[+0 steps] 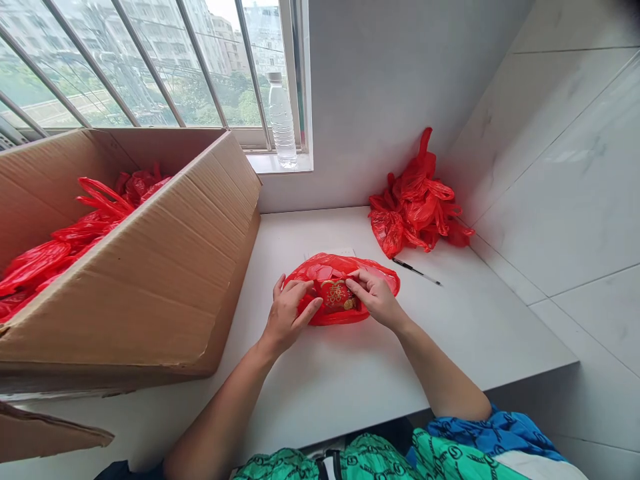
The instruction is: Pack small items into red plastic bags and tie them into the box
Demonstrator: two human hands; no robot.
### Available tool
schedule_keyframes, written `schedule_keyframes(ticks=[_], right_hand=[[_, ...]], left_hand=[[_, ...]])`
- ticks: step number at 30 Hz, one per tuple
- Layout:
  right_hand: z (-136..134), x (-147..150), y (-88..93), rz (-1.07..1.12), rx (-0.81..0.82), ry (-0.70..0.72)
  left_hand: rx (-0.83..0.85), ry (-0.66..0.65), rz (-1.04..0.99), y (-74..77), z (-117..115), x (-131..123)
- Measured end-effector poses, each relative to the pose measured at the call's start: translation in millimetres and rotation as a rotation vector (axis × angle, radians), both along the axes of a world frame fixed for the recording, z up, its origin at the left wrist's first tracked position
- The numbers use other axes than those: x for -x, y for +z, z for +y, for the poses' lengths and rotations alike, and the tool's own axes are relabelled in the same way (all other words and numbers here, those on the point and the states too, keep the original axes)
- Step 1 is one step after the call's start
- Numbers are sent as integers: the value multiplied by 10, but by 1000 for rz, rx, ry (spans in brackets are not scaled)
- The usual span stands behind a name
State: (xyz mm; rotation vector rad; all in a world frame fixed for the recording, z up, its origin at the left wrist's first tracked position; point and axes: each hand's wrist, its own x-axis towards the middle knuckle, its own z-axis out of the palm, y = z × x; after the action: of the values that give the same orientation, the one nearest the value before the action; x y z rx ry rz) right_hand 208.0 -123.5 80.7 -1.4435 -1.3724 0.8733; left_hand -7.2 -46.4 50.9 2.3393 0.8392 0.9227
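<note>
A thin red plastic bag (387, 277) lies spread on the white table in front of me, its mouth toward me. Inside its mouth sits a red packet (336, 295) printed with a gold double-happiness sign in a heart outline. Pinkish-red pieces (323, 272) show behind the packet. My left hand (293, 307) rests at the bag's left side, fingers and thumb apart, with fingertips near the packet's left edge. Thumb and index finger of my right hand (376, 298) pinch at the packet's upper right corner; the exact contact is partly hidden.
A large cardboard box (165, 267) holding red plastic bags (95, 220) stands at the left. More tied red bags (420, 200) are piled in the back right corner. A black pen (417, 271) lies beside them. On the window sill stands a water bottle (283, 127).
</note>
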Motion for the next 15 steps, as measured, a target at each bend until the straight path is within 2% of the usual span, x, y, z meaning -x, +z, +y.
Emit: schedule_keyframes(ticks=[3, 7, 11, 15], right_hand=[[24, 42, -27, -26, -7, 14], [47, 59, -34, -38, -17, -12], [59, 85, -41, 85, 28, 16], [67, 118, -44, 221, 48, 36]], left_hand=[[74, 25, -86, 16, -15, -7], [270, 27, -197, 2, 2, -13], [475, 8, -288, -2, 11, -23], [566, -2, -353, 19, 0, -37]])
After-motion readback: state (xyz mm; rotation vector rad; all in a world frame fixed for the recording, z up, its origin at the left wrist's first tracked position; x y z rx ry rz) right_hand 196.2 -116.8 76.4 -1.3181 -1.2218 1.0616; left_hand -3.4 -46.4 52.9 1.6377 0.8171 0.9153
